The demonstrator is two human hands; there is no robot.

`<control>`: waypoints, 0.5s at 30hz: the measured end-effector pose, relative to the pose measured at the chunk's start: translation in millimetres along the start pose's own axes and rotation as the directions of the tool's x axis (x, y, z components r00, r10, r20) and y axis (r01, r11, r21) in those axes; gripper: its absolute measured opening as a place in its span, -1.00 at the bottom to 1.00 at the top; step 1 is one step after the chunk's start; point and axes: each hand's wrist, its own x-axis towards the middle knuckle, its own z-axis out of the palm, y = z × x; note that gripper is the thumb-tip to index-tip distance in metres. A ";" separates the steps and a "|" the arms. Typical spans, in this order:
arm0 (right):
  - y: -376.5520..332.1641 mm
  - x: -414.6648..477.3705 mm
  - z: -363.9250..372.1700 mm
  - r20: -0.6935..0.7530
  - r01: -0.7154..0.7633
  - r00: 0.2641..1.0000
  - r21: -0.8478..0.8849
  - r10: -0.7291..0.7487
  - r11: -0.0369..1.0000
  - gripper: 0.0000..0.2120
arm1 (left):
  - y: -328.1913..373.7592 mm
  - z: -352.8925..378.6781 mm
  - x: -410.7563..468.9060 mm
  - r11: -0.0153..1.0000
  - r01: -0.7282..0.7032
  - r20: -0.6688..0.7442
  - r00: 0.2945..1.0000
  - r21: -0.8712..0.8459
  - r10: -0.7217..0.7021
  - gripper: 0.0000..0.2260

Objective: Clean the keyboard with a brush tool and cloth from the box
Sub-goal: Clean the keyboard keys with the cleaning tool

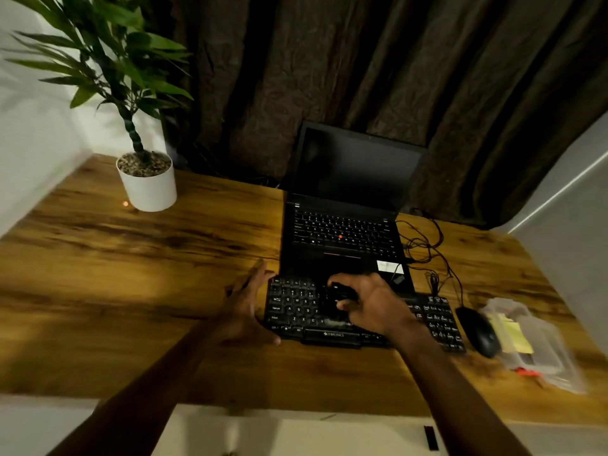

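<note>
The keyboard (pixel 296 306) is braced at its 9 o'clock edge by the flat, straight-fingered left grip (pixel 244 310); a dark brush tool (pixel 340 291) is clasped in the right grip (pixel 375 307) over its middle; keycaps could be popped by hard strokes.

The right grip (pixel 375 304) is holding a dark brush tool (pixel 335 295) over the keyboard's (pixel 296 306) middle keys. The left grip (pixel 245 307) is resting, fingers straight, against the keyboard's left end. A mouse (pixel 478 330) and a clear box (pixel 539 350) are lying right of the keyboard.
</note>
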 end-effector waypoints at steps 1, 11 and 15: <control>-5.7 2.5 3.4 -0.009 0.029 1.000 0.026 -0.029 0.999 -0.50 | 0.4 -0.1 0.7 1.000 0.007 0.004 1.000 0.015 -0.007 0.35; 20.1 -5.5 2.7 0.020 -0.020 1.000 0.151 0.017 0.988 -0.40 | 4.1 -3.0 -3.4 1.000 -0.009 -0.002 1.000 0.003 0.009 0.37; 25.8 -13.2 -1.8 -0.007 -0.044 0.999 0.072 0.045 0.996 -0.43 | 4.1 -3.3 -4.0 1.000 -0.005 0.006 1.000 -0.015 0.005 0.40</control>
